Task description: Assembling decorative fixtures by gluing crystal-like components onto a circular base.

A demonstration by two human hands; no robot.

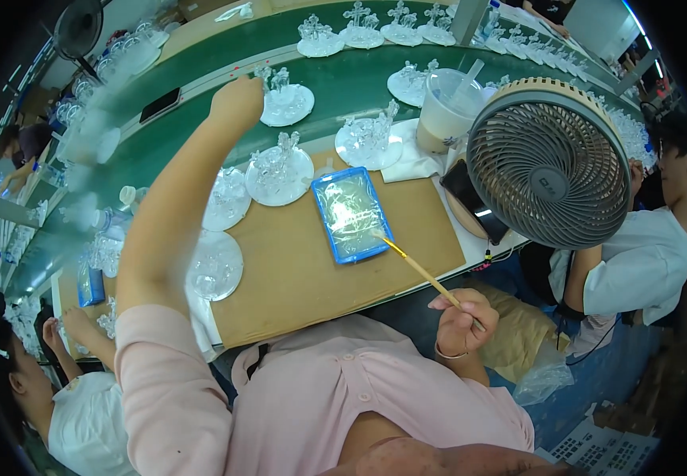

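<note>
My left hand (238, 103) reaches far out over the green belt. Its fingers are closed at the top of a clear ornament on a round base (288, 105), and the fingertips are partly hidden. A thin wooden paintbrush (423, 272) is held between the fingers of my right hand (467, 320), low at the right. The brush tip rests on the near right part of a shallow blue tray (351, 214), which has a shiny, wet-looking surface. More clear ornaments (280, 170) stand beyond the tray and beside my left forearm.
Brown cardboard (280, 262) covers the work surface. At the right are a round fan (550, 178), a plastic cup with a straw (444, 111) and a dark phone (470, 198). Another phone (160, 105) lies by the belt (200, 119). Co-workers sit on both sides.
</note>
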